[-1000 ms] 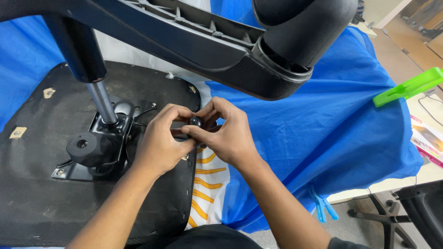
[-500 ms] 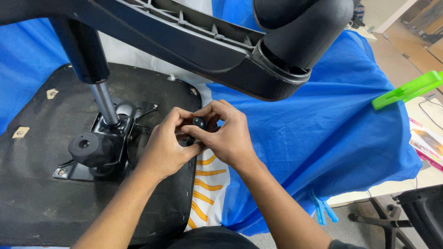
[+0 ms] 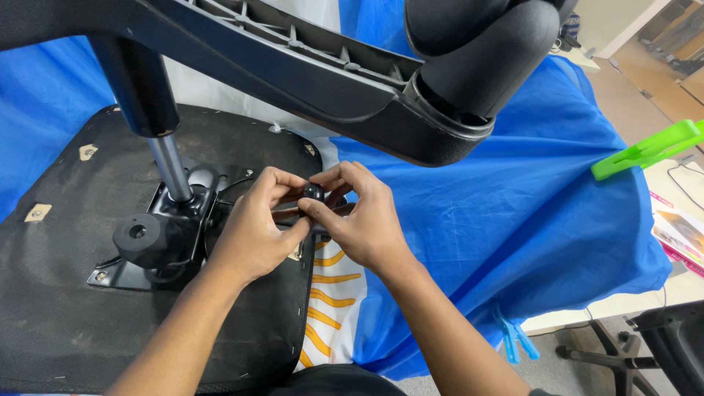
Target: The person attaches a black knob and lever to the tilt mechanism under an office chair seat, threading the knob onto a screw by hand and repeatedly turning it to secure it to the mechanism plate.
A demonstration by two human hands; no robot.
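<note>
An upturned black office chair seat (image 3: 66,323) lies on a blue cloth. Its metal mechanism plate (image 3: 158,235) carries a chrome gas column (image 3: 170,170) and a black round knob (image 3: 139,236). A black star base arm (image 3: 308,81) with a castor socket (image 3: 447,125) crosses overhead. My left hand (image 3: 253,231) and my right hand (image 3: 363,216) meet at the seat's right edge. Both pinch a small black ball-ended lever (image 3: 314,193) sticking out from the mechanism. The lever's shaft is mostly hidden by my fingers.
The blue cloth (image 3: 513,205) covers the table, with a white and yellow patterned patch (image 3: 330,293) showing. A green clamp (image 3: 645,150) sits at the right edge and a blue clip (image 3: 513,337) hangs below. Papers (image 3: 678,231) and another chair's black base (image 3: 631,352) are at right.
Both hands stay on the ball-ended lever with small finger shifts. The view has drifted slightly, so everything sits a little lower and to the right.
</note>
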